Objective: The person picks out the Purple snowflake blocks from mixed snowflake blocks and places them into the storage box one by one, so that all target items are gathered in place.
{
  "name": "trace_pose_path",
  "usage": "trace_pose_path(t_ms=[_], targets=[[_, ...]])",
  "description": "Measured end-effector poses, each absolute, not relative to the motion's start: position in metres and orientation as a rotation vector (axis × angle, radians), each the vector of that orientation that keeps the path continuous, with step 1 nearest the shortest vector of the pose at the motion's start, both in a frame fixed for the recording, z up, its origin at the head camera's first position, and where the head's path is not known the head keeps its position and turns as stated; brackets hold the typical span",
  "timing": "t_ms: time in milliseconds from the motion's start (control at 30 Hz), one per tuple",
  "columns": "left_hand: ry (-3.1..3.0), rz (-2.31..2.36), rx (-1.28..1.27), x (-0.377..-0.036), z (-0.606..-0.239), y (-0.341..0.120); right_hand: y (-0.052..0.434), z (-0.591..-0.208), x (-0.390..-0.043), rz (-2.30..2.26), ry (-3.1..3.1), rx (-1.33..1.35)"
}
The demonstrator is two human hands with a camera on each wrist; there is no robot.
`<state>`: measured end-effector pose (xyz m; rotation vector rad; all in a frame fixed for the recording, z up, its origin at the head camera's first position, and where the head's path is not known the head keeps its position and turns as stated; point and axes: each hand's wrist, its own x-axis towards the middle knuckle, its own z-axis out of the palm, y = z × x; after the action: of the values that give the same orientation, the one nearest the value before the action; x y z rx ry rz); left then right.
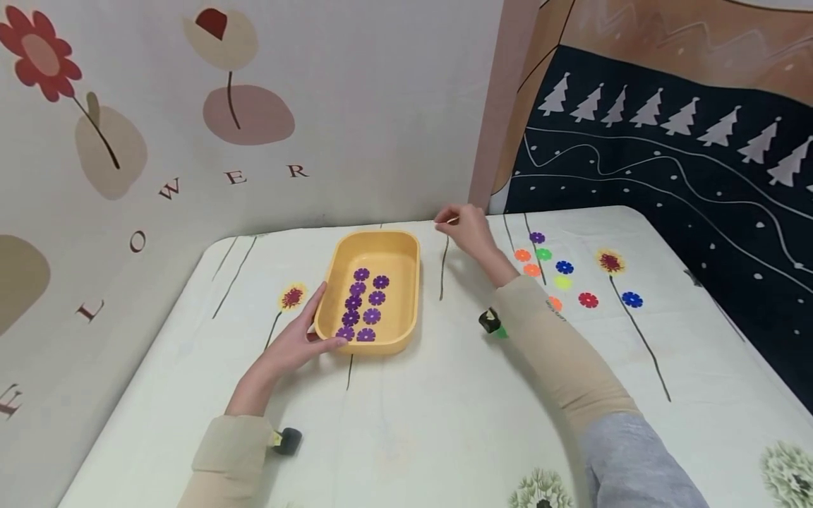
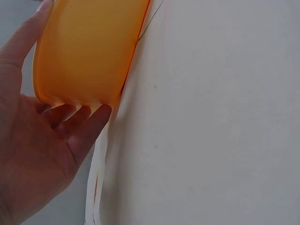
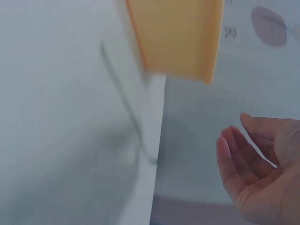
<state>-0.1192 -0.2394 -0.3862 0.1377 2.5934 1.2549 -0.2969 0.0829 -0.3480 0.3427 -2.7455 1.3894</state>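
My left hand grips the near left corner of a yellow plastic tray, thumb along the front rim and fingers against the left side. In the left wrist view, fingertips press on the tray's outer wall. Several purple snowflake-shaped discs lie in two rough rows inside it. My right hand is raised in the air beyond the tray's right side, fingers loosely bent. The right wrist view shows nothing between its thumb and fingertips, which are apart from the tray.
On the right of the white-covered table lie scattered snowflake discs: a purple one, a green one, a red one, and several blue, orange and yellow ones. A patterned wall cloth rises behind the back edge.
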Motion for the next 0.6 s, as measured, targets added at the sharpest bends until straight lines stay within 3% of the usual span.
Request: trace_pose_path(t_ms=[600], targets=[[2.603,1.211,0.085,-0.119,-0.385,-0.238,0.194,-0.378,-0.315,1.445,-2.649,-0.294]])
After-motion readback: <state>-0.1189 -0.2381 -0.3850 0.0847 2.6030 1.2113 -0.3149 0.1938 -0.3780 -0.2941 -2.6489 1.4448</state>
